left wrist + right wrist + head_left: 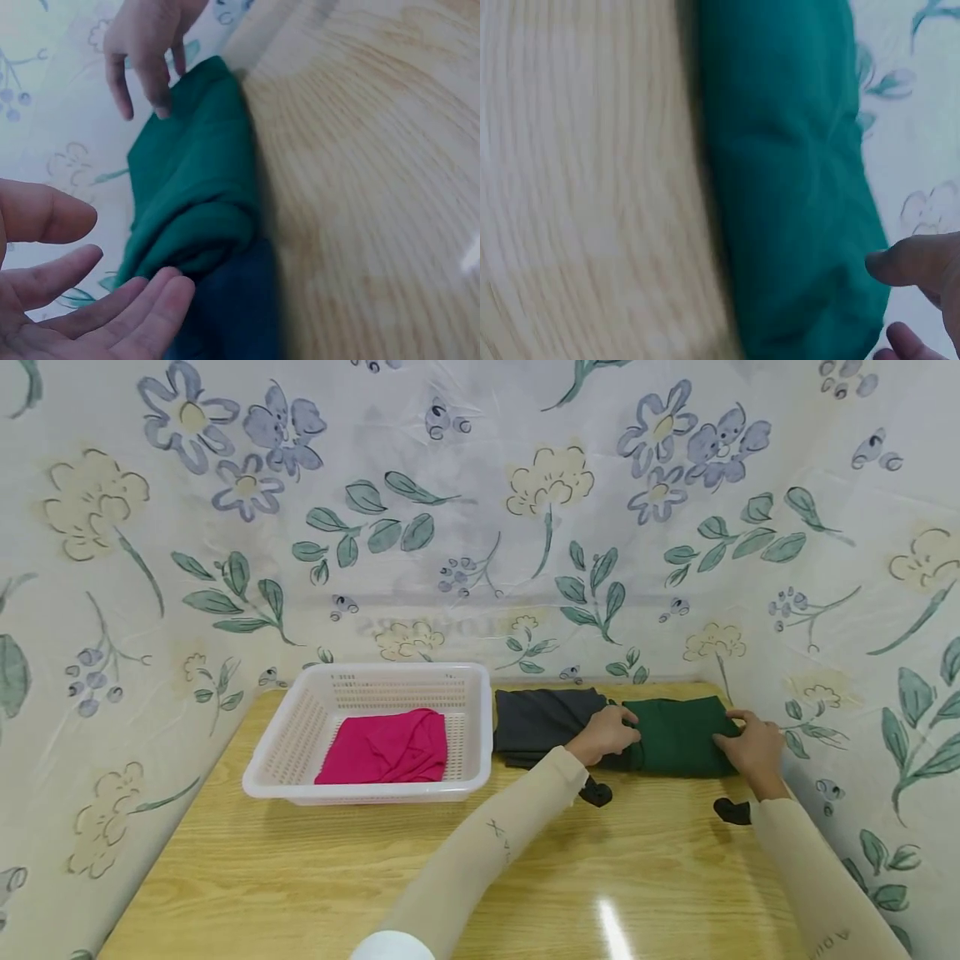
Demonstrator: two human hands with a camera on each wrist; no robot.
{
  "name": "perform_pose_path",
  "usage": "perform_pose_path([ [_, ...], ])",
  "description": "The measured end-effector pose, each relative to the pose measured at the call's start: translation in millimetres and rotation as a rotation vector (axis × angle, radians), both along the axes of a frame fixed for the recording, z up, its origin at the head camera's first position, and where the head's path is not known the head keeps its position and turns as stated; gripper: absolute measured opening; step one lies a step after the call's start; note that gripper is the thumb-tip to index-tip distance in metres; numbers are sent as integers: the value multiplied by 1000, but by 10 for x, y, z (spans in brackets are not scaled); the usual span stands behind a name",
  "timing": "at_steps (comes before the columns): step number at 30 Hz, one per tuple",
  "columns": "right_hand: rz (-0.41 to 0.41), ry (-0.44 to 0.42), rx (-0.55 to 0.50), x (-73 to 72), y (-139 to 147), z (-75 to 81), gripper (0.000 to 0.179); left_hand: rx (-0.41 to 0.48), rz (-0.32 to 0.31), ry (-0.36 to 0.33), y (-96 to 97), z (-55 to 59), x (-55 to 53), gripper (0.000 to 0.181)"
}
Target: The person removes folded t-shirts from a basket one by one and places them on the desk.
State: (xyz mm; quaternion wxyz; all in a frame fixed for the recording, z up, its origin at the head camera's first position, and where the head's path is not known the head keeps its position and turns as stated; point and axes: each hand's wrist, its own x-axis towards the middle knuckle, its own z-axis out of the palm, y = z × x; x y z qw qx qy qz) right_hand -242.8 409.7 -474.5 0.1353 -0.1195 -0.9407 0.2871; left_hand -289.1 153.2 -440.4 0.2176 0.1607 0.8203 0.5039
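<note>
A folded green cloth (678,739) lies at the back right of the table, its left end by a folded dark grey cloth (542,720). My left hand (606,733) is at the green cloth's left end, fingers extended and thumb apart. In the left wrist view, its fingertips (176,289) meet a rolled fold of the green cloth. At the opposite end is my right hand (752,750), its fingers loosely bent and spread. The right wrist view has the thumb (907,260) right at the cloth's edge.
A white plastic basket (367,792) stands left of the dark grey cloth, with a folded pink cloth (386,747) inside. Floral fabric (480,568) encloses the wooden table (315,868) at the back and sides. Small black pieces (596,792) show by both wrists.
</note>
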Motion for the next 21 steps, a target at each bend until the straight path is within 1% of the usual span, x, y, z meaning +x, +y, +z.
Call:
perform_pose_path([
  [4, 66, 56, -43, 5, -115, 60, 49, 52, -14, -3, -112, 97, -9, 31],
  [8, 141, 102, -28, -15, -281, 169, 46, 82, -34, -3, -248, 209, -35, 29],
  [11, 192, 87, -22, -38, -402, 243, 46, 85, -60, 4, -362, 305, -49, 28],
  [15, 232, 50, -54, -81, -556, 280, 48, 96, -99, 31, -524, 409, -79, 27],
  [19, 264, 35, -70, -112, -717, 334, 51, 111, -123, 43, -689, 457, -119, 25],
  [21, 279, 29, -76, -117, -791, 373, 52, 109, -132, 47, -779, 467, -124, 27],
])
